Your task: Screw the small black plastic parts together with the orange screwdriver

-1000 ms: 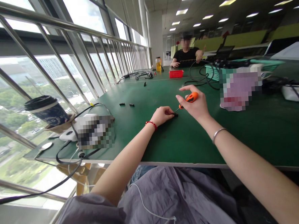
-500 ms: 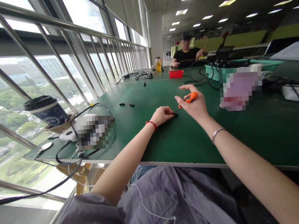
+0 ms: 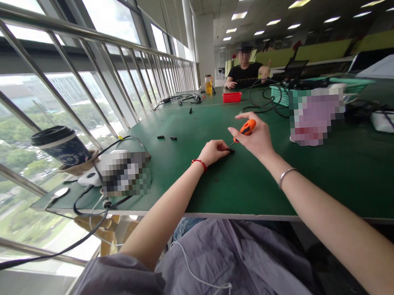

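Note:
My left hand (image 3: pixel 216 152) rests on the green table, its fingers pinched around a small black part (image 3: pixel 231 150) that lies on the surface. Most of that part is hidden by the fingertips. My right hand (image 3: pixel 258 137) holds a screwdriver (image 3: pixel 248 127) with an orange and black handle, the thumb and palm against the handle and the index finger stretched out. The screwdriver is tilted, and its thin shaft runs down to the black part at my left fingertips. Two similar small black pieces (image 3: pixel 167 137) lie to the left, and another black piece (image 3: pixel 190 111) is farther back.
To the left stand a lidded paper cup (image 3: pixel 63 146) and a white device (image 3: pixel 116 160) among cables. A red tray (image 3: pixel 231 97), a jar of yellow liquid (image 3: pixel 208 84) and a green basket (image 3: pixel 280 96) are farther back. A person (image 3: pixel 246 73) sits across the table.
The screwdriver's handle has swung slightly left and more upright with my right hand. My left hand stays in place on the black part. The person opposite has shifted an arm.

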`<state>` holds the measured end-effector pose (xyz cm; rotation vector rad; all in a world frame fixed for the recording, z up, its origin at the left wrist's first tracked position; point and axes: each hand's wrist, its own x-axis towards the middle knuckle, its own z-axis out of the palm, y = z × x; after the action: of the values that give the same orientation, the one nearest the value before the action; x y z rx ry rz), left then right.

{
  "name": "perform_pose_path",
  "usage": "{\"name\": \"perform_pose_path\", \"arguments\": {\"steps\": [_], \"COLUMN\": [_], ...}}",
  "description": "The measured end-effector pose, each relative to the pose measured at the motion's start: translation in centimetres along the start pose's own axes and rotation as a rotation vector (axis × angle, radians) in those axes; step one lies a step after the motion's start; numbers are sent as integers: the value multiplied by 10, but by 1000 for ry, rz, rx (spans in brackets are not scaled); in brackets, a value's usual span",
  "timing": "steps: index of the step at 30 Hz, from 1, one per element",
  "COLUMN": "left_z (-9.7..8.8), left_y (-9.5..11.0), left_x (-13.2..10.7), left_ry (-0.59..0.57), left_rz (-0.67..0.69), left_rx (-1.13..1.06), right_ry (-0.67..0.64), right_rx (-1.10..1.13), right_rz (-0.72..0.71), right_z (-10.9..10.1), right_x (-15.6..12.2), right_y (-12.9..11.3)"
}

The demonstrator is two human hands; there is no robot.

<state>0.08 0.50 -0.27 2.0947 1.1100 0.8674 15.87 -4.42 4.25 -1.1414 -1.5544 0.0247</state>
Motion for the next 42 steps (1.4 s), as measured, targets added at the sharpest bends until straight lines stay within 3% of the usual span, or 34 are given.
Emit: {"name": "perform_pose_path", "arguments": {"steps": [5, 10, 15, 24, 29, 37, 42], "left_z": [0, -1, -1, 0, 0, -1, -1], "left_y": [0, 1, 2, 2, 2, 5, 6], "left_x": [0, 0, 0, -1, -1, -3, -3], "left_ry": [4, 6, 1, 0, 3, 6, 6], "left_rz": [-4, -4, 2, 3, 20, 36, 38], "left_rx": [14, 11, -5, -10, 4, 105, 119], "right_ry": [-49, 30, 62, -5, -119, 194, 191], "right_rx": [69, 124, 26, 98, 84, 36, -103], "right_rz": [-46, -71, -32, -30, -20, 43, 131], "right_z": [0, 2, 0, -1, -3, -9, -5], "right_x": [-1, -1, 0, -1, 0, 7, 7], "right_y": [1, 5, 2, 1, 4, 17, 25]}}
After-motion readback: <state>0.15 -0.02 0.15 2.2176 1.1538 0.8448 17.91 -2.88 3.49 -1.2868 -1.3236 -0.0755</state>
